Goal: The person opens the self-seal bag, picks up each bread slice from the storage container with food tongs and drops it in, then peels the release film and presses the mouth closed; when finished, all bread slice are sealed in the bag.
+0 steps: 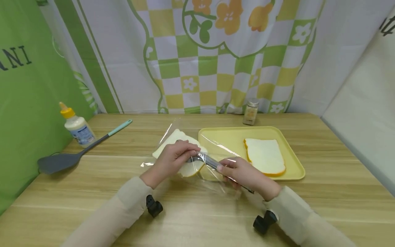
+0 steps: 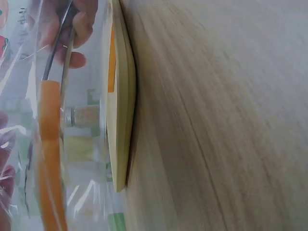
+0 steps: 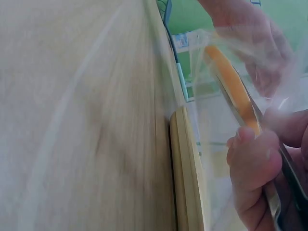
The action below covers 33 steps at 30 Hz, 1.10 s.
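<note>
My right hand (image 1: 247, 173) grips metal tongs (image 1: 211, 162), fingers and thumb wrapped about the arms. Between the tong jaws is a white bread slice (image 1: 173, 140) with an orange-brown crust, raised above the table left of the tray. Clear plastic bag film (image 2: 79, 192) surrounds the slice and the front of the tongs. My left hand (image 1: 174, 156) lies over the slice near the tong ends, thumb and fingers pinching the film. In the right wrist view, the bread's crust (image 3: 233, 84) stands edge-on between the tong arms. On the yellow tray (image 1: 222, 135) lies another bread slice (image 1: 265, 156).
At the left, a squeeze bottle (image 1: 81, 130) with a yellow cap stands behind a dark spatula (image 1: 61, 162) with a light green handle. A small glass spice jar (image 1: 250, 112) is behind the tray. Patterned cloth hangs along the back of the wooden table (image 1: 197, 219).
</note>
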### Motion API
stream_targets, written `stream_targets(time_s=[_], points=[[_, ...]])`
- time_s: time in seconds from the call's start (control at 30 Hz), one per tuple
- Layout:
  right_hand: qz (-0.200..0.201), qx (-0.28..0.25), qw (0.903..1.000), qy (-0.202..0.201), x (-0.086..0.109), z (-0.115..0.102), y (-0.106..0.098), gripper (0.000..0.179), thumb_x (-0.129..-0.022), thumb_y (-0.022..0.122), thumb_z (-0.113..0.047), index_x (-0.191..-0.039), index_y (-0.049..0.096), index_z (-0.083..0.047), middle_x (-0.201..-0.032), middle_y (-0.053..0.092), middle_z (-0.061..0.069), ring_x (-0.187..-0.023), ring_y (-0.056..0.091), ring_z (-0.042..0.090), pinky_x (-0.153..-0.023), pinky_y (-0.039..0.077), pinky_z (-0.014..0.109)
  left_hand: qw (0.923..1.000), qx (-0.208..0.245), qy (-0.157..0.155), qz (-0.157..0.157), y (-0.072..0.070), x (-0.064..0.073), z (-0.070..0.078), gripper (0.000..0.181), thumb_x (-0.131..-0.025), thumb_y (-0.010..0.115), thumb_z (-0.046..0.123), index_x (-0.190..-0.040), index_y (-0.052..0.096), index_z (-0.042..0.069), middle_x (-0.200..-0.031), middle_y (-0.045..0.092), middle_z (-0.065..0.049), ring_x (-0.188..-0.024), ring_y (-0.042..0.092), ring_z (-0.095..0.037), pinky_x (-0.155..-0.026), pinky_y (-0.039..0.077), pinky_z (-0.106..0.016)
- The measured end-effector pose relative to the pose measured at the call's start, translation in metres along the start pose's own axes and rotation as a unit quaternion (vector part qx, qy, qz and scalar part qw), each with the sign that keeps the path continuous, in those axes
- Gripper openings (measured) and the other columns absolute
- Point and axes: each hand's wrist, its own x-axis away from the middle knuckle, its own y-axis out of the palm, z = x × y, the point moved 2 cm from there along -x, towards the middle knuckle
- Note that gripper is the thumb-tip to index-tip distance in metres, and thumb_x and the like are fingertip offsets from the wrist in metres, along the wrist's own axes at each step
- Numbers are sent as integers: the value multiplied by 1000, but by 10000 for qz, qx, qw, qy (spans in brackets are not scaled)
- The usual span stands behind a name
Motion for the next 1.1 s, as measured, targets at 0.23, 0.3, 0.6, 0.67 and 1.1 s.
stream_targets(time_s=[0.23, 0.3, 0.6, 0.67, 1.1], points=[[28, -18, 10000, -4, -2, 2, 2, 27, -96, 50, -22, -103, 59, 3, -64, 51, 3, -43, 42, 11, -38, 38, 24, 9899, 1092, -879, -210, 2, 0, 1, 11, -89, 56, 1, -92, 67, -1, -90, 68, -13, -75, 57, -7, -66, 51, -23], [61, 52, 9999, -94, -2, 1, 3, 26, -95, 51, -21, -99, 59, 3, -62, 50, 3, -43, 41, 11, -37, 37, 23, 9884, 1139, -921, -404, 4, 0, 1, 11, -90, 56, 1, -92, 66, -2, -89, 68, -13, -76, 57, -9, -68, 48, -22], [201, 533, 9983, -149, -6, -4, 6, 21, -94, 54, -18, -99, 63, 0, -57, 48, 0, -42, 40, 9, -39, 34, 22, 9898, 703, -1099, -578, 5, 1, -1, 12, -92, 54, 4, -94, 66, 2, -86, 67, -8, -72, 55, -9, -65, 48, -22], [224, 479, 9985, -121, -7, -3, 5, 21, -94, 53, -19, -99, 62, 0, -59, 48, 1, -42, 40, 10, -39, 34, 23, 9896, 732, -986, -744, 8, 1, -1, 12, -92, 53, 3, -94, 65, 1, -87, 67, -9, -74, 57, -11, -67, 49, -23], [230, 286, 9991, -191, -12, 3, 5, 25, -95, 51, -23, -101, 61, 0, -62, 51, 6, -43, 42, 11, -38, 35, 24, 9852, 864, -1197, -876, 3, 7, 0, 22, -91, 57, 7, -111, 63, 2, -112, 65, -12, -102, 60, -19, -87, 50, -30]])
